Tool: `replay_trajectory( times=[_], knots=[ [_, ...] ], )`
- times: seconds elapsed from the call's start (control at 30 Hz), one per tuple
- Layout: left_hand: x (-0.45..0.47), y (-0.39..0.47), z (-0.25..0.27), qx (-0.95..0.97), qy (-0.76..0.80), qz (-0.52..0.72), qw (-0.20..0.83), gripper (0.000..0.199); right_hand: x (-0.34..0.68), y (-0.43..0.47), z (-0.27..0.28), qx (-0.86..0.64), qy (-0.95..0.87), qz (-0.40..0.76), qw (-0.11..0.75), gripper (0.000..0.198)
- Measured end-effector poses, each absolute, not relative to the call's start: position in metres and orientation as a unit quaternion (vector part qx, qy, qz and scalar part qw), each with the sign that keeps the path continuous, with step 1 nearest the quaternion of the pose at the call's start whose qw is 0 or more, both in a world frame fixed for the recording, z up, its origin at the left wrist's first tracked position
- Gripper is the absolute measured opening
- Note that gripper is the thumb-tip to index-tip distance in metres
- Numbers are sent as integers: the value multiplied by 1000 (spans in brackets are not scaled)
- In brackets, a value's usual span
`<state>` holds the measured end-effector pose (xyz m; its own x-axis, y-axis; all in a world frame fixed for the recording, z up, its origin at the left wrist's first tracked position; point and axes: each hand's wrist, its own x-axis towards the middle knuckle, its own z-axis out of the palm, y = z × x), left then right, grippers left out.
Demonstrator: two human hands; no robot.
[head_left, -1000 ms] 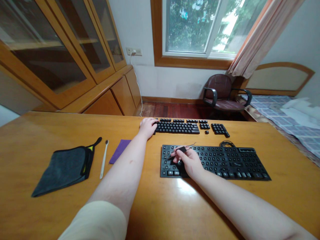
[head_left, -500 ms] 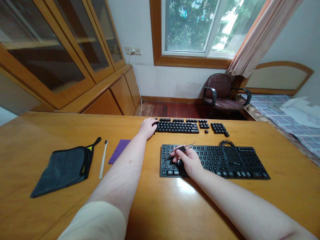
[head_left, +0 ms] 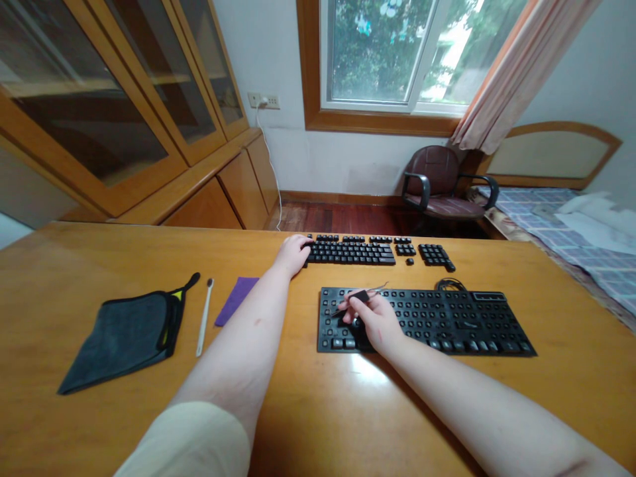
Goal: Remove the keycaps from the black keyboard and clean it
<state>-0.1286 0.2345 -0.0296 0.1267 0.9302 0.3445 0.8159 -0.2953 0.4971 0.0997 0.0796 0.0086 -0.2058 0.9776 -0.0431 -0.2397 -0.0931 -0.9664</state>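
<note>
My left hand (head_left: 292,254) is at the left end of the rows of loose black keycaps (head_left: 352,253), its thumb and forefinger closed around the end keycaps; its other fingers are mostly hidden. Between the fingers of my right hand (head_left: 375,321) is a keycap puller (head_left: 358,297) with a black middle and thin metal wires pointing up and away. This hand is over the left part of a black keyboard (head_left: 467,324), whose switches are mostly bare. Along its near edge a row of keycaps is still fitted, partly covered by my wrist.
A folded grey cloth (head_left: 124,331), a white toothbrush (head_left: 204,318) and a purple cloth (head_left: 236,301) lie left of my left forearm. Behind the keyboard is its coiled cable (head_left: 451,283). Past the wooden table (head_left: 298,411) stand a chair (head_left: 437,179) and a bed (head_left: 541,212).
Hardly anything differs. Both hands stay in place, and the view has shifted very slightly.
</note>
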Motion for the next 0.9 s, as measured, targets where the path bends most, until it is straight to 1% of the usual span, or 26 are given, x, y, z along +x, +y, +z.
replay_trajectory(
  times=[0.23,0.47,0.6,0.9],
  knots=[
    [-130,234,-28,738,596,303,86,38,99,80,7,-392,-470,621,490,28],
    [-126,230,-26,748,598,278,72,37,99,80,5,-389,-468,616,499,26],
    [-124,228,-22,756,593,269,71,36,100,81,3,-389,-475,617,492,29],
    [-129,231,-25,722,616,304,77,39,100,81,3,-388,-470,622,491,28]
  ],
)
